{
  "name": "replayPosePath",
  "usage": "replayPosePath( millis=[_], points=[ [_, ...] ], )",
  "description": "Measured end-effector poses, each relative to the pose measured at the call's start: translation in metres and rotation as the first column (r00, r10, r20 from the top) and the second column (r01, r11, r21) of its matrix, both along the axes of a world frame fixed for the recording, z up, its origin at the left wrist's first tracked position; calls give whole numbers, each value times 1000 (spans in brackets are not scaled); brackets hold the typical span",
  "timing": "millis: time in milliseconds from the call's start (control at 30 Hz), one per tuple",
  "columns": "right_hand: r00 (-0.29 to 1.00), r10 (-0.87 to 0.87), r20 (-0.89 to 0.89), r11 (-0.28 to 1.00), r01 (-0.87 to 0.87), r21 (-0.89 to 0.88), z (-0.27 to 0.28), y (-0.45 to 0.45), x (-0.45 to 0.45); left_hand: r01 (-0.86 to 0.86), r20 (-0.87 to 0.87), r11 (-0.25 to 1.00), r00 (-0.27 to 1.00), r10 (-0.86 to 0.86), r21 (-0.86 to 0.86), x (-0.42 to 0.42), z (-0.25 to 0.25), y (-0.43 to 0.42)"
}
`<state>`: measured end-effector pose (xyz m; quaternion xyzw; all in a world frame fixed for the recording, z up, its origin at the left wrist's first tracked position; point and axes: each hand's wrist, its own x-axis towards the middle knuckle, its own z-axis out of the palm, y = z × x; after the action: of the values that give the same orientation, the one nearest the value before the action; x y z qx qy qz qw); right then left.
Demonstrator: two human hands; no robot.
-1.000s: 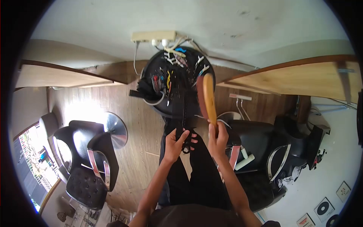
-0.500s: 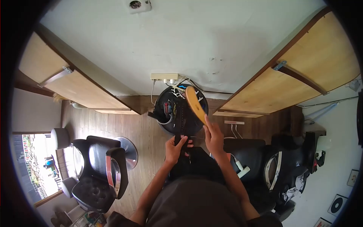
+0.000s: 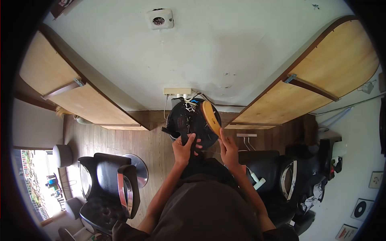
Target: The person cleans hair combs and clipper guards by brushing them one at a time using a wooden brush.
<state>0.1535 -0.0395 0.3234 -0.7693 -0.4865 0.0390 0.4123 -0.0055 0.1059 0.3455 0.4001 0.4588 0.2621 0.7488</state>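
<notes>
Head view: near wall and tray, left hand grips black object, right hand a brush.

Pale wall, wood-plank floor, wooden panels at either side, black armchairs, bright window at lower left

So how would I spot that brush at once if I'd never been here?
Start at the pale wall, then drop to the round black tray below. Over the tray's right side is the brush, gripped by the right hand's fingers. Its broad yellow back sets it apart from the black tray and small white clips.
</notes>
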Motion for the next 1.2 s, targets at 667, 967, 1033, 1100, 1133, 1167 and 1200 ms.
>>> replayPosePath(
  millis=[667,967,1033,1100,1133,1167,1200],
  points=[
    [997,-33,74,999,32,5,12,50,12,174,-49,981,984,-171,87,-8,-10,18],
    [998,57,19,997,-58,54,6,45,11,87,-8,984,996,-86,156,18,7,28],
    [996,84,-8,994,-83,76,7,36,6,59,-3,985,998,-59,162,22,9,29],
    [992,120,-26,991,-118,63,8,30,6,35,4,985,999,-36,166,27,12,32],
    [992,121,-27,991,-119,65,8,27,7,34,3,985,999,-35,168,28,12,33],
    [991,130,-39,990,-127,59,9,23,8,25,4,985,1000,-26,170,30,12,34],
    [989,139,-51,989,-136,52,9,19,10,16,5,985,1000,-17,171,31,13,35]
  ],
)
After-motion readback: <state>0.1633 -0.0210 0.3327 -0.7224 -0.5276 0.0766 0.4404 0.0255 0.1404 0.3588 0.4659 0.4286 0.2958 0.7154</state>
